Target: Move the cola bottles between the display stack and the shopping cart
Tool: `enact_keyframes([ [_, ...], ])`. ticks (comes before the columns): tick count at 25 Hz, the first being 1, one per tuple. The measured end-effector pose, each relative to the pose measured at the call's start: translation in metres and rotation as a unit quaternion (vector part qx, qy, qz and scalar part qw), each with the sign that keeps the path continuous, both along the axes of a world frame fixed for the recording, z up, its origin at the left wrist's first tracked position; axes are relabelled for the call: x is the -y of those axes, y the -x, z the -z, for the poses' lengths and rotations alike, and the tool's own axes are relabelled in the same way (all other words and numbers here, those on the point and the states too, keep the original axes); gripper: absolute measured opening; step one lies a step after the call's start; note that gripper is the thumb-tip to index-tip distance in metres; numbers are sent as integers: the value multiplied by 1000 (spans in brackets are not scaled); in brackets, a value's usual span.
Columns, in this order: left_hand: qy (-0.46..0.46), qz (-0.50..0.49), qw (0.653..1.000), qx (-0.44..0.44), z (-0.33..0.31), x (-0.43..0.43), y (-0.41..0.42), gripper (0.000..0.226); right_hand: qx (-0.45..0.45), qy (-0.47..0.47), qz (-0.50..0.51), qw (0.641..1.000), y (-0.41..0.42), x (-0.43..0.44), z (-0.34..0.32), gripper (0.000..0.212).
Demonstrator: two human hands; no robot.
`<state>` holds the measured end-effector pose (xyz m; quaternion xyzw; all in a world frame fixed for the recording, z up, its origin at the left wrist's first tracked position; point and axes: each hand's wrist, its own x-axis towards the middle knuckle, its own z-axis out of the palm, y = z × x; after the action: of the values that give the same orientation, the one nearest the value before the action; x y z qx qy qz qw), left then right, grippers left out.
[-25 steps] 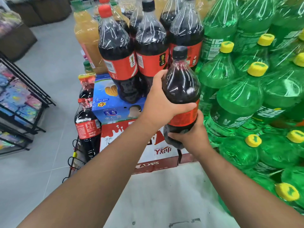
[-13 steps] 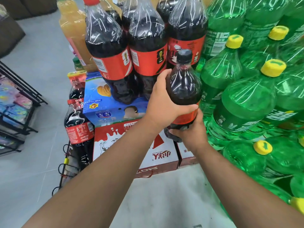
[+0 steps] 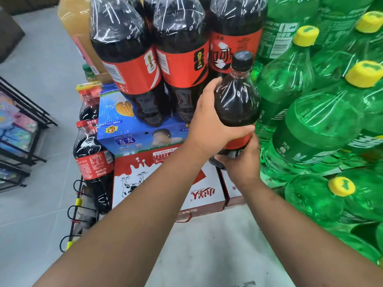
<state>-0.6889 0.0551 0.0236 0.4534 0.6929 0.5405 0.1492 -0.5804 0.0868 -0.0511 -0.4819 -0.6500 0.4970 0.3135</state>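
A large black-capped cola bottle with a red label is held upright between both hands, right in front of the display stack. My left hand wraps its left side at the shoulder. Underneath, my right hand cups the base. Behind it stand three wrapped cola bottles on a blue carton. The shopping cart is not in view.
Green soda bottles with yellow caps are stacked along the right. Red-and-white milk cartons sit under the blue one. Smaller red-capped cola bottles stand at the left by a wire rack. A black shelf lines the far left.
Both hands have carried the bottle forward and closer to the stack, and the view has moved in toward the display. The grip is unchanged.
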Motion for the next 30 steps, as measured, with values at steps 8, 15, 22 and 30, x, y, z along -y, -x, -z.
enact_keyframes([
  [8,-1,-10,1000,-24,-2,-8,0,119,47,-18,-10,999,9,-14,4,113],
  [15,10,-13,999,-47,-2,-9,7,120,63,-23,1,998,13,-17,0,99],
  [22,12,-17,999,-40,0,-9,5,122,107,-19,-16,994,14,-16,-1,79],
  [30,159,-19,984,-76,-25,8,-1,125,232,-52,-87,967,-6,-19,-23,93],
])
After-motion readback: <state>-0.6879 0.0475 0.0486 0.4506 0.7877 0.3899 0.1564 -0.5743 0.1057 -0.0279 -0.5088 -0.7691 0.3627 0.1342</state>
